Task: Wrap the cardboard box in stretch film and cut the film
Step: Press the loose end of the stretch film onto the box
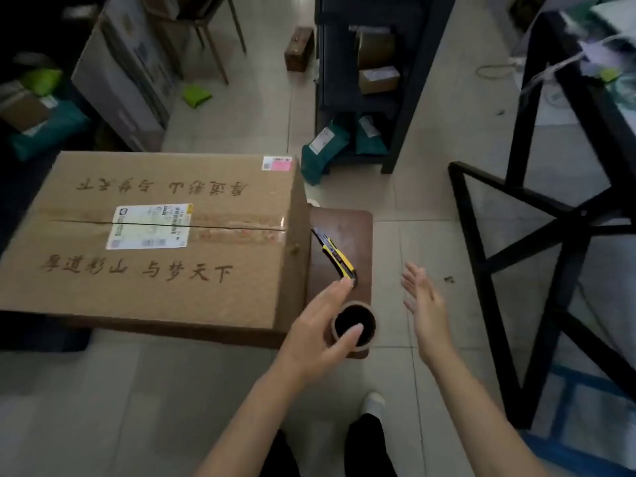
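Film roll (374, 333) stands upright on the near right corner of the brown bench (347, 228), long axis vertical, so only the round cardboard core end and its dark hollow show. The film itself can't be made out from above.

L hand (320, 335) is on it: thumb laid over the near rim, fingers (339, 290) running along the roll's 10 o'clock side, so the roll is held betw. thumb and fingers. R hand (425, 301) hangs in the air at the roll's 3 o'clock, apart from it, palm turned inward, fingers (411, 273) straight and slightly spread, holding nothing.

Cardboard box (155, 235) lies at 9–10 o'clock from the roll, just beside it, long axis running 9 to 3. Plain matte brown board w/ printed characters, a white label and glossy tape over the top seam. No film on it yet, so wrapping looks not started.

Utility knife (335, 254), yellow and black plastic, lies flat on the bench at the roll's 12 o'clock, tip pointing to 11. L hand is nearer to both roll and box.
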A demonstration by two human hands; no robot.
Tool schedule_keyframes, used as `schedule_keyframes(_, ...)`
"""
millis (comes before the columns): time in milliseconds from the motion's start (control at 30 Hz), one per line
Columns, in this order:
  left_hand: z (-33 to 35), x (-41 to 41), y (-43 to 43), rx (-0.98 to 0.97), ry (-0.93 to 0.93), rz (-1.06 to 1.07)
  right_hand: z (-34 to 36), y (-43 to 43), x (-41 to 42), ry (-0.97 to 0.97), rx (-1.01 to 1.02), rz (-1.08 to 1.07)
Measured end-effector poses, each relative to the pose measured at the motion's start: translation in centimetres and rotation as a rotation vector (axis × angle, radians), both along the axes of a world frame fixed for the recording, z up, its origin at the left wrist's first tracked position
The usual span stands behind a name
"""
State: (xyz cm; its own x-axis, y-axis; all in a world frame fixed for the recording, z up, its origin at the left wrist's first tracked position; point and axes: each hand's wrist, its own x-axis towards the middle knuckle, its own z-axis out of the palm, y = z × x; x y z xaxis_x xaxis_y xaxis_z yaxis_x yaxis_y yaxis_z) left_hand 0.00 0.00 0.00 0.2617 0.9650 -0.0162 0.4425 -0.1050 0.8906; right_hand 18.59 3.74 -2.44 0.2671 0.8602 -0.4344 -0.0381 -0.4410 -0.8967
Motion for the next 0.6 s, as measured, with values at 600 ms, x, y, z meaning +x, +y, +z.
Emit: schedule_keyframes(600, -13.2, 1.8, -0.4, -0.208, 0.329, -0.019, -16.6, 0.6, 1.8, -0.059, -0.149, 0.655)
